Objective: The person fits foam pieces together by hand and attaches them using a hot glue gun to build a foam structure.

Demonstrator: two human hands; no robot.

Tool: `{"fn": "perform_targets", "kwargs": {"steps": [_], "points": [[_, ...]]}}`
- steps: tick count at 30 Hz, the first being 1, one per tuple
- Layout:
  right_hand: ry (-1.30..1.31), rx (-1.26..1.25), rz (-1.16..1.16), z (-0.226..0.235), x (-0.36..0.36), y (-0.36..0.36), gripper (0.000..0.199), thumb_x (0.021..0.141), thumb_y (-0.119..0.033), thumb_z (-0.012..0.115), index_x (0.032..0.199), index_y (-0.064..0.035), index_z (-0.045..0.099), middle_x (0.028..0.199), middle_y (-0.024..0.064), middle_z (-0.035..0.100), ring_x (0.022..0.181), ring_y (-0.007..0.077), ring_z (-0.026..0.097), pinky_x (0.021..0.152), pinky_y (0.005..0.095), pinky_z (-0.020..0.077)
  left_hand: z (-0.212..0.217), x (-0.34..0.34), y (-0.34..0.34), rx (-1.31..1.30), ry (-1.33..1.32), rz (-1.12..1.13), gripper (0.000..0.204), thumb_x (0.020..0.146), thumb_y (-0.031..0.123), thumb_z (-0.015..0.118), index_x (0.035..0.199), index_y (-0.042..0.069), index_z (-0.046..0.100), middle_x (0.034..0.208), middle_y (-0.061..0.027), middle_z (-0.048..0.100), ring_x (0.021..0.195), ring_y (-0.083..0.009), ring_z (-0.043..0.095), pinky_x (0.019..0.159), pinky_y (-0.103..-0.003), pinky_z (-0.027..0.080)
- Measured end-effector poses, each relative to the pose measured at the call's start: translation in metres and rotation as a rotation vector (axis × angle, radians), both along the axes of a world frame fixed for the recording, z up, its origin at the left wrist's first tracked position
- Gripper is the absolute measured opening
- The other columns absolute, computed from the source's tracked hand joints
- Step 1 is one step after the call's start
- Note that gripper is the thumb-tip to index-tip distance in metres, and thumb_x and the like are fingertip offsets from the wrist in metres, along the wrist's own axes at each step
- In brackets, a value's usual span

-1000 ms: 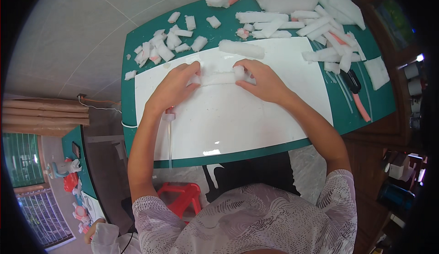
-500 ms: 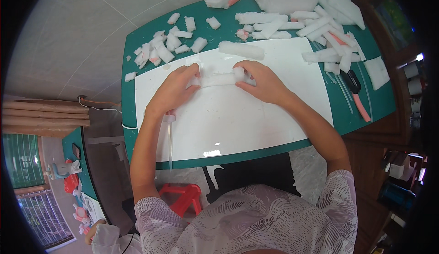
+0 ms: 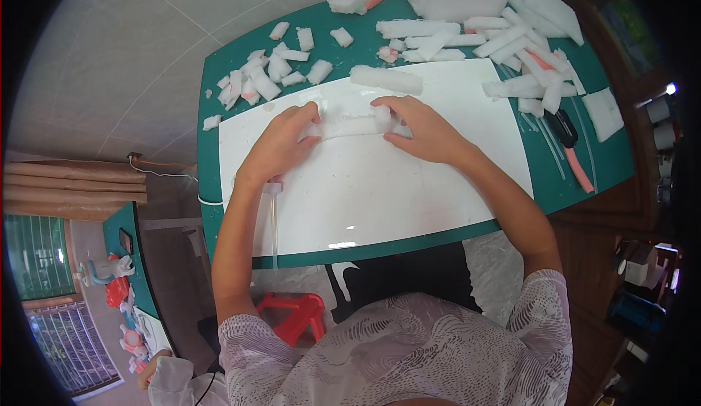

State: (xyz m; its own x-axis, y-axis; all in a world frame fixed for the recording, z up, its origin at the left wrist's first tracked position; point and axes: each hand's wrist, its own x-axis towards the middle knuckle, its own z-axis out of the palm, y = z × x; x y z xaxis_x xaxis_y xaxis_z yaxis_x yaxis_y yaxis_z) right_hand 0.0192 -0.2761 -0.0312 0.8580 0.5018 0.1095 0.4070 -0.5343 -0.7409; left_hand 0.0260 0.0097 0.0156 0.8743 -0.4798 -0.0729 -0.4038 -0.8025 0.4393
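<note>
The white foam strip (image 3: 350, 125) lies on the white board (image 3: 380, 187) of the green surface (image 3: 584, 172), its long axis running left to right, with the left hand (image 3: 281, 143) and right hand (image 3: 423, 125) each pinching one end.

a green table (image 3: 219, 209) carries a white board (image 3: 380, 194) and scattered white foam pieces (image 3: 263, 77).
</note>
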Motion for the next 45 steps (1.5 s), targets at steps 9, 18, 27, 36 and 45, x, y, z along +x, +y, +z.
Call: {"fn": "perform_targets", "kwargs": {"steps": [9,18,27,36,45], "points": [[-0.039,0.009,0.026,-0.003,0.0,-0.004,0.052,0.087,-0.007,0.069,0.136,-0.0107,0.053,0.126,0.0176,0.059,0.12,0.0326,0.054,0.104,0.0407,0.0444,0.002,0.0,-0.002,0.001,0.01,0.001,0.027,0.087,0.007,0.069,0.109,0.007,0.053,0.107,-0.0185,0.062,0.103,-0.0377,0.059,0.089,-0.043,0.047],[-0.044,-0.008,0.022,-0.004,-0.001,-0.001,0.06,0.088,-0.015,0.072,0.143,-0.0082,0.048,0.128,0.0172,0.058,0.12,0.0316,0.054,0.105,0.0397,0.0438,0.003,0.0,0.0,0.018,0.015,0.02,0.028,0.087,0.007,0.069,0.109,0.007,0.053,0.108,-0.0185,0.063,0.102,-0.0378,0.059,0.088,-0.043,0.047],[-0.182,0.011,0.019,-0.021,0.004,-0.003,0.042,0.088,-0.018,0.072,0.122,0.0013,0.059,0.121,0.0174,0.06,0.115,0.0327,0.054,0.1,0.0394,0.0453,0.005,-0.002,0.002,-0.079,0.025,0.027,0.035,0.085,0.008,0.073,0.115,0.007,0.055,0.118,-0.0155,0.063,0.109,-0.0353,0.059,0.093,-0.041,0.047],[-0.192,0.025,-0.032,-0.028,0.004,-0.005,0.035,0.086,-0.016,0.072,0.115,0.0019,0.062,0.12,0.0161,0.059,0.115,0.0323,0.053,0.101,0.0389,0.0443,0.026,-0.011,0.004,-0.229,0.0,0.012,0.055,0.081,0.004,0.075,0.133,0.011,0.056,0.138,-0.0085,0.054,0.117,-0.0242,0.058,0.097,-0.035,0.048],[-0.225,0.02,-0.02,-0.031,0.004,-0.005,0.038,0.086,-0.016,0.072,0.117,0.0032,0.063,0.121,0.0171,0.059,0.117,0.0328,0.052,0.103,0.0395,0.0431,0.017,-0.014,0.009,-0.085,0.088,0.191,0.045,0.085,0.006,0.073,0.128,0.008,0.06,0.113,-0.0126,0.067,0.089,-0.0209,0.067,0.078,-0.032,0.054]]}}
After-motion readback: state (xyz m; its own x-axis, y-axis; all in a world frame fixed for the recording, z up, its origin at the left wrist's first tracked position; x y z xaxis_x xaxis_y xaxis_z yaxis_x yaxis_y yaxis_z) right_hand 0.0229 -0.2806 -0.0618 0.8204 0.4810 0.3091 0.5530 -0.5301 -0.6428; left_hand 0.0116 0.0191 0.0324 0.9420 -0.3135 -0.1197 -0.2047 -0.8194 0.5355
